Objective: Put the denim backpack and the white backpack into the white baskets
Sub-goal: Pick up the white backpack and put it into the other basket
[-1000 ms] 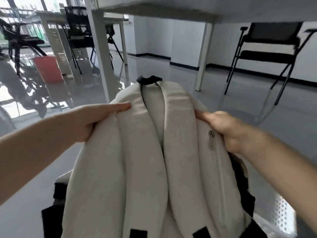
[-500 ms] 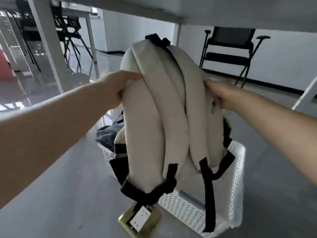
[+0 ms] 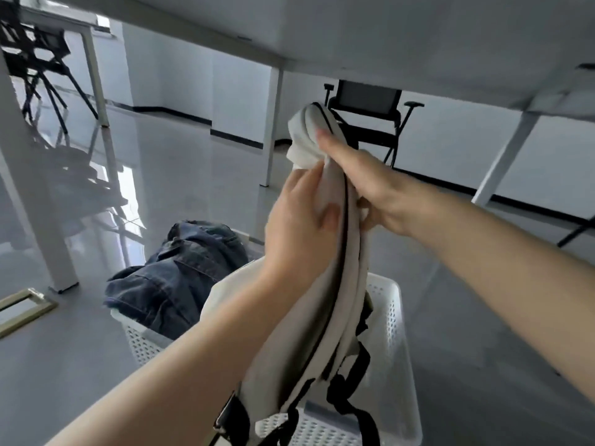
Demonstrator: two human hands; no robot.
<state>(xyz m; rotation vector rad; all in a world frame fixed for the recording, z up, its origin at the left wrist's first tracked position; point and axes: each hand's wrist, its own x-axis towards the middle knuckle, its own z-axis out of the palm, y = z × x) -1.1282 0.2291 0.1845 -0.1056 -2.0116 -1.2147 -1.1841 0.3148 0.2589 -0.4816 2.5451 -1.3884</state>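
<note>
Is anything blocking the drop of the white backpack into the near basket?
Nothing visible does. Both hands, left hand and right hand, hold the white backpack above the near white basket, whose visible floor is bare. The denim backpack fills the basket beside it, not this one.

The glossy grey floor (image 3: 193,175) carries two white baskets (image 3: 391,320) side by side.

— Where is the light coming from?
— Daylight is pouring in from the upper left, glaring off the glossy floor (image 3: 180,162) in a white patch.
— And sharpness?
— The forearms are smearing at the bottom edge. The desk legs (image 3: 35,201) are bowing with wide-angle distortion, and the desk underside (image 3: 386,37) is sitting in flat grey shade.
</note>
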